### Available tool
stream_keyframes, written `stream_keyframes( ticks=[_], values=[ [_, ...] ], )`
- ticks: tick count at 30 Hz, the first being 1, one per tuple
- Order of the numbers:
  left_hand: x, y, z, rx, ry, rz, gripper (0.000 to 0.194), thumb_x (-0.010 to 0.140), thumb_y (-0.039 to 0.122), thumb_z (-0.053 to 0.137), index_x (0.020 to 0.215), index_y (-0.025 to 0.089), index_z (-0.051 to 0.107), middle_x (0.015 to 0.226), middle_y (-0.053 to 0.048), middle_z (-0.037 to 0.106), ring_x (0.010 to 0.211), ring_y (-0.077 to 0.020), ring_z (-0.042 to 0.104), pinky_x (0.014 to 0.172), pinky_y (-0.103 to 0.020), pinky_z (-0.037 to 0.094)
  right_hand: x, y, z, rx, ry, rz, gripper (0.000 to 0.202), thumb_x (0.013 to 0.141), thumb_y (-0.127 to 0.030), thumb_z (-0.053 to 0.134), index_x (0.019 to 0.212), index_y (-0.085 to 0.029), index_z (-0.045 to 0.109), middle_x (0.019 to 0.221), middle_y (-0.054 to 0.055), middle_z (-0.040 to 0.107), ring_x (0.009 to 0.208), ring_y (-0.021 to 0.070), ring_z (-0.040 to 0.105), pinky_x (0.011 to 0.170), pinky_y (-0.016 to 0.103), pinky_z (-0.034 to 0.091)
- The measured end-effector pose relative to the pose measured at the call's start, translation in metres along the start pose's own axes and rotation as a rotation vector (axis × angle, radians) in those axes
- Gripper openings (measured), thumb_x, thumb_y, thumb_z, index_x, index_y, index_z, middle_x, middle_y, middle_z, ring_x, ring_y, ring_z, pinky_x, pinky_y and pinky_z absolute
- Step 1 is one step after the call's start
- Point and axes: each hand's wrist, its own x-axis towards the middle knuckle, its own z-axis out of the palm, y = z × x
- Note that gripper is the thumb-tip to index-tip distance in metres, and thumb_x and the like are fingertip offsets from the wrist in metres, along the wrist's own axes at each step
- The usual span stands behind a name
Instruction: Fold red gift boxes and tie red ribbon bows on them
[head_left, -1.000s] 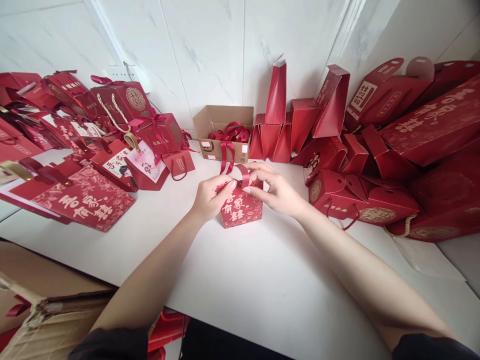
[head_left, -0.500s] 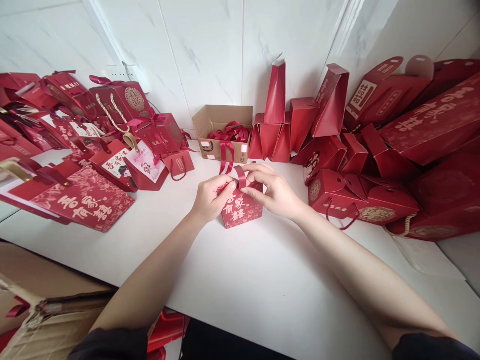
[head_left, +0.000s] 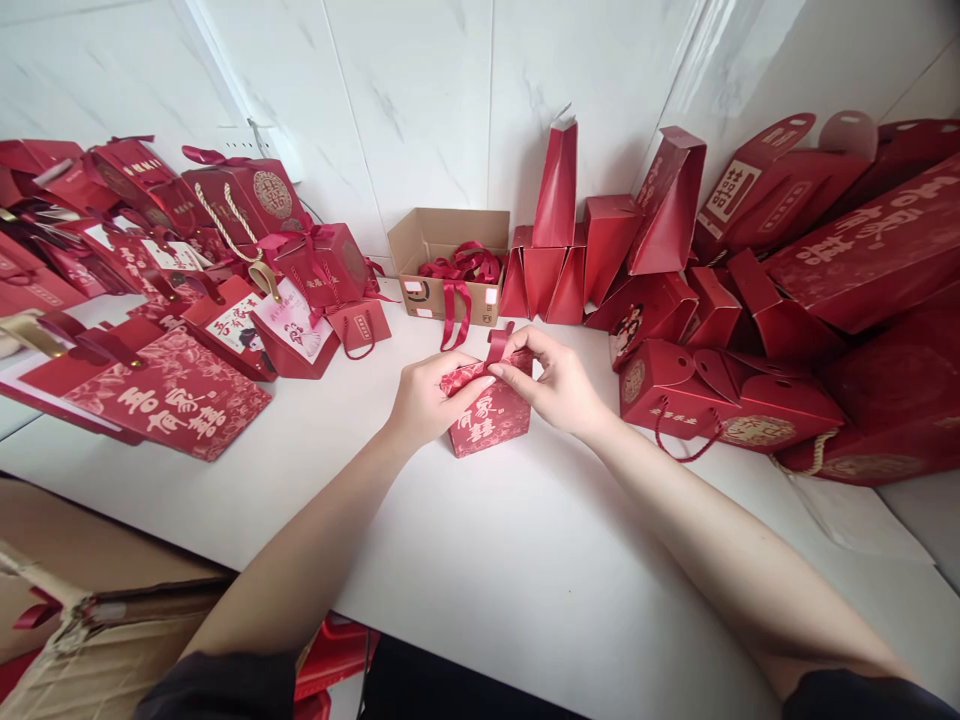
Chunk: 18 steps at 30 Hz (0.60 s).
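Right now, left grip (head_left: 424, 400) is closed on the top edge of the small box (head_left: 493, 428), thumb in front. Right grip (head_left: 553, 382) is pinched at the strap (head_left: 498, 345), exact contact partly hidden. Box sits upright on the white surface (head_left: 480, 560). Carton (head_left: 435, 302) with ribbon (head_left: 474, 262) just behind; red boxes (head_left: 555, 190) right, bags (head_left: 199, 390) left.

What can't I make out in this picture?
In the head view:
Inside the small red box: hidden by its front, left hand and right hand.
Most of the left hand's fingertips: hidden behind the small red box.
Cardboard box's bottom: hidden by its front wall and ribbons.
Large carton: cut off by the left edge.
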Motion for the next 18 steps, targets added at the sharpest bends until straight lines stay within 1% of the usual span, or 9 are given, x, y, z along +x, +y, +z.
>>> stream_keyframes(
  ticks=[3, 5, 7, 10, 12, 14, 16, 18],
  values=[
    [0.0, 0.001, 0.001, -0.072, -0.009, -0.08, 0.021, 0.079, 0.038, 0.071, 0.078, 0.017, 0.068, 0.074, -0.001, 0.07, 0.067, -0.0143, 0.061, 0.067, -0.026, 0.048, 0.001, -0.002, -0.001, 0.152, -0.026, 0.05, 0.023, 0.08, -0.034, 0.074, 0.083, -0.019, 0.058, 0.081, 0.0, 0.061, 0.074, 0.0141, 0.057, 0.07, 0.028, 0.046],
    [0.002, 0.001, 0.0, -0.141, -0.035, -0.113, 0.023, 0.077, 0.038, 0.074, 0.074, 0.016, 0.067, 0.071, -0.001, 0.069, 0.065, -0.014, 0.06, 0.064, -0.025, 0.048, 0.002, -0.007, -0.002, 0.182, -0.06, 0.07, 0.025, 0.077, -0.036, 0.077, 0.08, -0.018, 0.059, 0.077, 0.0, 0.062, 0.071, 0.0135, 0.057, 0.068, 0.027, 0.046],
    [0.003, 0.0, -0.001, -0.209, -0.057, -0.129, 0.023, 0.075, 0.038, 0.076, 0.074, 0.016, 0.068, 0.072, -0.001, 0.069, 0.066, -0.0143, 0.061, 0.064, -0.025, 0.049, 0.002, -0.013, -0.005, 0.153, -0.088, 0.082, 0.024, 0.078, -0.037, 0.076, 0.078, -0.018, 0.062, 0.074, 0.0, 0.063, 0.069, 0.0132, 0.057, 0.067, 0.027, 0.046],
    [0.005, -0.005, -0.004, -0.293, -0.083, -0.17, 0.023, 0.072, 0.036, 0.079, 0.074, 0.015, 0.07, 0.073, -0.002, 0.07, 0.067, -0.015, 0.063, 0.064, -0.026, 0.05, 0.003, -0.019, -0.009, 0.119, -0.128, 0.111, 0.027, 0.087, -0.043, 0.066, 0.078, -0.017, 0.065, 0.074, 0.001, 0.064, 0.068, 0.0128, 0.056, 0.064, 0.027, 0.045],
    [0.006, -0.01, -0.006, -0.381, -0.153, -0.232, 0.024, 0.069, 0.036, 0.081, 0.075, 0.015, 0.071, 0.072, -0.003, 0.07, 0.066, -0.0156, 0.063, 0.063, -0.027, 0.05, 0.004, -0.021, -0.011, 0.175, -0.173, 0.141, 0.036, 0.093, -0.047, 0.055, 0.077, -0.017, 0.066, 0.076, 0.002, 0.066, 0.068, 0.0128, 0.058, 0.066, 0.027, 0.047],
    [0.007, -0.017, -0.009, -0.506, -0.261, -0.297, 0.028, 0.066, 0.037, 0.083, 0.077, 0.014, 0.072, 0.073, -0.005, 0.07, 0.067, -0.017, 0.064, 0.063, -0.028, 0.051, 0.004, -0.022, -0.011, 0.229, -0.23, 0.146, 0.038, 0.095, -0.047, 0.05, 0.077, -0.018, 0.066, 0.08, 0.002, 0.066, 0.071, 0.0132, 0.06, 0.069, 0.027, 0.049],
    [0.008, -0.026, -0.011, -0.631, -0.358, -0.345, 0.032, 0.062, 0.04, 0.086, 0.076, 0.014, 0.073, 0.071, -0.006, 0.07, 0.065, -0.0179, 0.065, 0.063, -0.03, 0.051, 0.003, -0.023, -0.01, 0.203, -0.29, 0.1, 0.029, 0.094, -0.042, 0.054, 0.082, -0.019, 0.066, 0.085, 0.002, 0.066, 0.074, 0.0135, 0.061, 0.07, 0.027, 0.049],
    [0.009, -0.035, -0.012, -0.71, -0.419, -0.367, 0.035, 0.057, 0.043, 0.088, 0.07, 0.015, 0.072, 0.067, -0.005, 0.069, 0.061, -0.0176, 0.063, 0.061, -0.03, 0.05, 0.002, -0.024, -0.008, 0.127, -0.336, 0.042, 0.018, 0.092, -0.035, 0.058, 0.088, -0.02, 0.066, 0.09, 0.002, 0.066, 0.077, 0.0136, 0.061, 0.07, 0.027, 0.049]
  ],
)
